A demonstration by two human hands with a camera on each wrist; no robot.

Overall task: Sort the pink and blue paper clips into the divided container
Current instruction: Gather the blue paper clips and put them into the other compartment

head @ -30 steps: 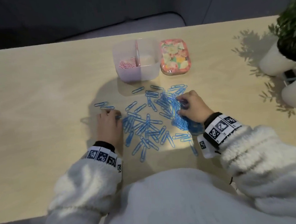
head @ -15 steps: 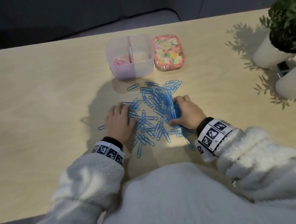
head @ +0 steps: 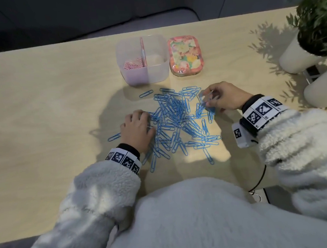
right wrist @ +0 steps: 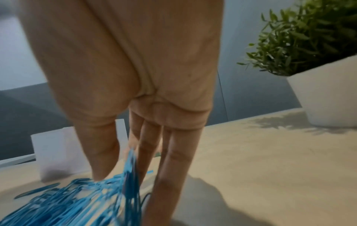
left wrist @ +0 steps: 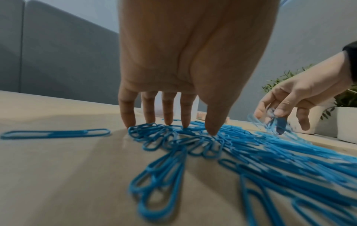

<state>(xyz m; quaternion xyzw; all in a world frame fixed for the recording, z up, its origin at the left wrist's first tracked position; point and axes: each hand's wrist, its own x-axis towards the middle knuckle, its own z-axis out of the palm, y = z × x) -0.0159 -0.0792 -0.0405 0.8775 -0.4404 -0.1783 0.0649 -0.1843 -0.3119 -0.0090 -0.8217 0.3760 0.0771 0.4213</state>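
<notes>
With pink clips already binned, the right hand (head: 224,98) pinched a bunch of blue paper clips (head: 203,107) bound for the divided container's (head: 156,74) empty compartment, while the left hand (head: 137,130) pressed spread fingers on the pile (head: 175,121).

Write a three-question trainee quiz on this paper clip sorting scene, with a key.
1. True or false: the divided container's right compartment holds blue paper clips.
2. Which hand lifts a bunch of blue paper clips? A left hand B right hand
3. Fill in: the pink paper clips lie in the ___ compartment.

Key: 1 false, it looks empty; 2 B; 3 left.
</notes>
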